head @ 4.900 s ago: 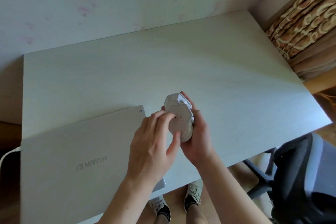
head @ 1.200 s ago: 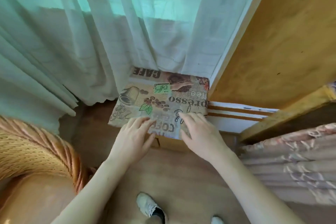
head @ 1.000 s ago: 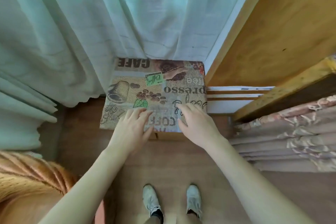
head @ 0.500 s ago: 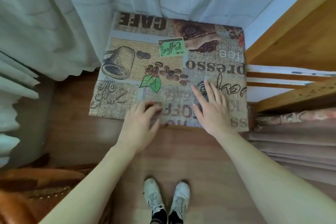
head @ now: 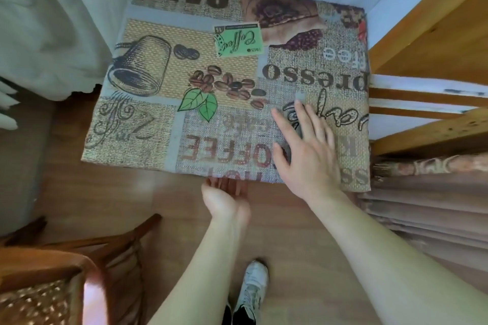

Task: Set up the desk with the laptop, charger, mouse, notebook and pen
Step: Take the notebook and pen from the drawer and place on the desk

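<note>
Seen from your head, your right hand [head: 307, 152] lies flat, fingers straight, on the coffee-print cloth [head: 200, 82], while your left hand [head: 224, 194] reaches palm-up under its near edge, grip hidden; lift slowly, since no notebook or pen shows, so their direction can't be told.
</note>
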